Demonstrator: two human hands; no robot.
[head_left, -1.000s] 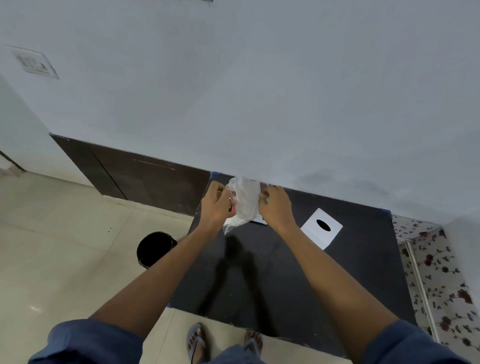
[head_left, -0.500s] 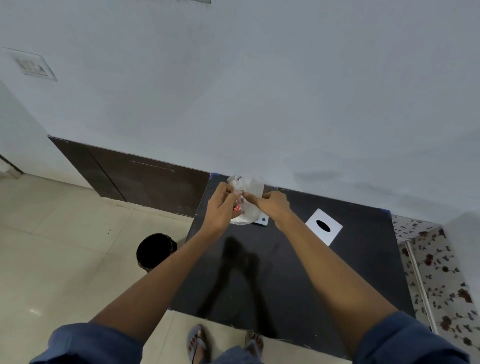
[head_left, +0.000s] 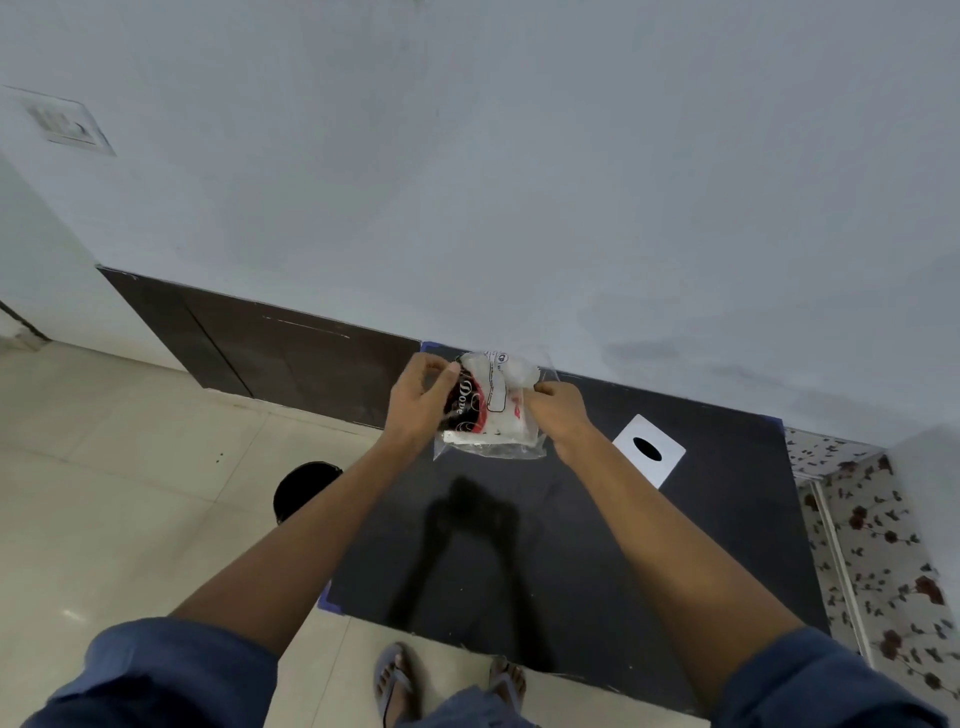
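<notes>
A clear plastic bag (head_left: 493, 415) with a black, red and white printed pack inside is held up over the far left part of the black table (head_left: 597, 545). My left hand (head_left: 421, 400) pinches the bag's upper left edge. My right hand (head_left: 558, 408) pinches its upper right edge. The bag's lower edge hangs close to the table top; I cannot tell whether it touches.
A white card with a black oval (head_left: 649, 449) lies on the table to the right of my hands. A black bin (head_left: 306, 488) stands on the tiled floor left of the table. The wall runs directly behind the table. My sandalled feet (head_left: 447, 680) are at the near edge.
The crumpled bag has been spread out flat between my hands, so its printed contents show. Both hands have moved slightly apart along the top edge.
</notes>
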